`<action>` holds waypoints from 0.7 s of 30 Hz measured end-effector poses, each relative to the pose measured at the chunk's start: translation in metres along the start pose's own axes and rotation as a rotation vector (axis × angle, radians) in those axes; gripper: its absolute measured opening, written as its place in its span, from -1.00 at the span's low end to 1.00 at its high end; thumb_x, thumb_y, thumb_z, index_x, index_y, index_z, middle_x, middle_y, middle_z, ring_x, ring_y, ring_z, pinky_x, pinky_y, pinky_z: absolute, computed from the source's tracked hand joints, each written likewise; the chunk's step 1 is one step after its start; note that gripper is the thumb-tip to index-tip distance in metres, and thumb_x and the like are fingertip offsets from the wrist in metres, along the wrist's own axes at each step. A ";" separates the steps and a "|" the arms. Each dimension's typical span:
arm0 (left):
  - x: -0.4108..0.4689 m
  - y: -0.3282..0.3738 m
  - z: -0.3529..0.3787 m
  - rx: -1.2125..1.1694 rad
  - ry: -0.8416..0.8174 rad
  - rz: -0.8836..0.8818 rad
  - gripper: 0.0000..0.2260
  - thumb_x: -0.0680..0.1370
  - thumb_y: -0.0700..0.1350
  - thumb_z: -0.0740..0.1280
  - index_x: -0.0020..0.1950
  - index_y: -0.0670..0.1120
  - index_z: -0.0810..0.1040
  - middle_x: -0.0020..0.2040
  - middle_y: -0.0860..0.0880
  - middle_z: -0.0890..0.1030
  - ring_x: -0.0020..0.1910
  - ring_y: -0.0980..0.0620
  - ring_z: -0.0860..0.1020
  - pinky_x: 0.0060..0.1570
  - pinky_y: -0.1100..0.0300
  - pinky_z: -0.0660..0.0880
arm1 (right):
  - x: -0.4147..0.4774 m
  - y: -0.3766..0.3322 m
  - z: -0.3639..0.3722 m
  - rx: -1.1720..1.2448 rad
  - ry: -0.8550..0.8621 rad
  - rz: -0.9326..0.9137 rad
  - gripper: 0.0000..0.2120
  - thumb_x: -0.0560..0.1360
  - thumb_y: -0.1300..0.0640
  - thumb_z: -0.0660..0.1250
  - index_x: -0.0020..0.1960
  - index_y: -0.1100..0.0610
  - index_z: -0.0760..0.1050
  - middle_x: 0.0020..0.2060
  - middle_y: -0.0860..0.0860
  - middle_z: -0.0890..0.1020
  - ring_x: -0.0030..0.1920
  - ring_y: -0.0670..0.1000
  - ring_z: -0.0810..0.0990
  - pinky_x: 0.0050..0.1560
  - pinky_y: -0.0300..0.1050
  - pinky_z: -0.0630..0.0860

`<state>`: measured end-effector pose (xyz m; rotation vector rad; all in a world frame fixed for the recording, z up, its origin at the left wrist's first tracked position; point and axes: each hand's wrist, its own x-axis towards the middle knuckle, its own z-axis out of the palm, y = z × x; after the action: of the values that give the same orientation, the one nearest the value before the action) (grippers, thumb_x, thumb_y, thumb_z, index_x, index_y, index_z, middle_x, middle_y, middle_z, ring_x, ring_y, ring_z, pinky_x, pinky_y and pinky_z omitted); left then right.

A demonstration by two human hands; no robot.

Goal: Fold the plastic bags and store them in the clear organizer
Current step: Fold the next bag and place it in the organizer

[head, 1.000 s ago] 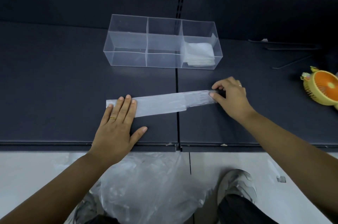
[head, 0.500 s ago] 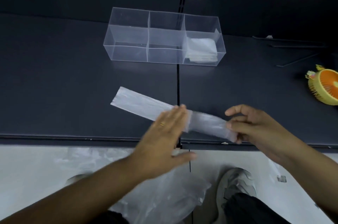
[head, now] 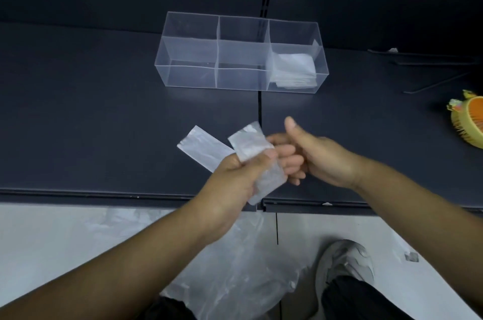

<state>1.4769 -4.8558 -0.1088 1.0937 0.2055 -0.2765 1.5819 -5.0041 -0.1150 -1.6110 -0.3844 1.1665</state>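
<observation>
Head view: L hand (head: 233, 183) fingers pinch the folded plastic bag (head: 202, 148) mid frame. R hand (head: 322, 160) fingers lie straight, touching it, thumb up. Clear organizer (head: 190, 76) top center.

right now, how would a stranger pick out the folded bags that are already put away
On the dark grey shelf stands a clear rectangular plastic organizer with three compartments side by side. The flat stack of whitish folded plastic bags lies in its right-end compartment. It is the only compartment with anything in it.
</observation>
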 end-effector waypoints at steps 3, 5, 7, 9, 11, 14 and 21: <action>0.007 0.002 -0.020 -0.114 0.030 -0.056 -0.68 0.60 -0.07 0.17 0.26 -0.17 0.53 0.18 -0.14 0.63 0.21 -0.05 0.58 0.18 0.15 0.52 | 0.012 0.009 0.004 -0.049 -0.048 0.031 -0.34 0.41 -0.48 -0.01 -0.20 0.01 0.63 -0.43 0.18 0.40 -0.39 0.03 0.39 -0.19 -0.13 0.50; 0.013 0.000 -0.036 -0.178 0.063 -0.082 -0.70 0.63 -0.09 0.15 0.26 -0.17 0.52 0.18 -0.16 0.63 0.21 -0.06 0.58 0.14 0.13 0.55 | 0.012 0.013 0.006 -0.030 -0.054 0.019 -0.40 0.48 -0.39 0.05 -0.03 0.05 0.63 -0.37 0.05 0.53 -0.35 -0.02 0.45 -0.18 -0.22 0.50; 0.017 -0.004 -0.050 -0.220 0.085 -0.108 -0.72 0.64 -0.09 0.15 0.24 -0.18 0.53 0.17 -0.16 0.63 0.20 -0.07 0.59 0.10 0.13 0.57 | 0.011 0.019 0.009 -0.075 -0.046 -0.007 -0.63 0.54 -0.18 0.21 -0.05 0.12 0.57 -0.36 -0.05 0.55 -0.35 -0.09 0.47 -0.24 -0.29 0.45; 0.021 -0.007 -0.061 -0.224 0.116 -0.142 -0.73 0.65 -0.10 0.16 0.24 -0.19 0.53 0.16 -0.16 0.64 0.19 -0.05 0.60 0.08 0.15 0.57 | 0.011 0.027 0.013 -0.168 -0.010 -0.014 -0.88 0.55 0.07 0.32 -0.04 0.14 0.53 -0.36 -0.07 0.55 -0.37 -0.11 0.46 -0.29 -0.27 0.44; 0.025 -0.008 -0.073 -0.153 0.192 -0.177 -0.75 0.65 -0.11 0.18 0.22 -0.20 0.54 0.12 -0.15 0.66 0.15 -0.02 0.62 0.04 0.17 0.59 | 0.014 0.034 0.017 -0.210 0.104 0.011 -0.96 0.54 0.21 0.34 -0.01 0.15 0.52 -0.35 -0.02 0.58 -0.40 -0.09 0.46 -0.36 -0.23 0.44; 0.031 -0.006 -0.090 0.029 0.347 -0.231 -0.78 0.63 -0.10 0.24 0.12 -0.18 0.61 0.02 -0.10 0.69 -0.02 0.04 0.67 -0.03 0.19 0.62 | 0.018 0.040 0.022 -0.247 0.287 0.043 -0.92 0.53 0.28 0.34 -0.04 0.12 0.52 -0.39 0.00 0.63 -0.47 -0.09 0.48 -0.46 -0.23 0.43; 0.037 0.012 -0.111 0.442 0.723 0.071 -0.80 0.61 -0.22 0.28 0.18 -0.23 0.61 -0.04 -0.12 0.68 -0.22 0.14 0.64 -0.16 0.28 0.59 | 0.023 0.042 0.021 -0.213 0.342 0.095 -0.89 0.49 0.31 0.37 -0.04 0.16 0.49 -0.41 0.04 0.66 -0.50 -0.06 0.54 -0.52 -0.25 0.41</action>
<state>1.5124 -4.7560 -0.1590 1.6081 0.7745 0.1619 1.5632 -4.9917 -0.1624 -1.9937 -0.2167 0.9184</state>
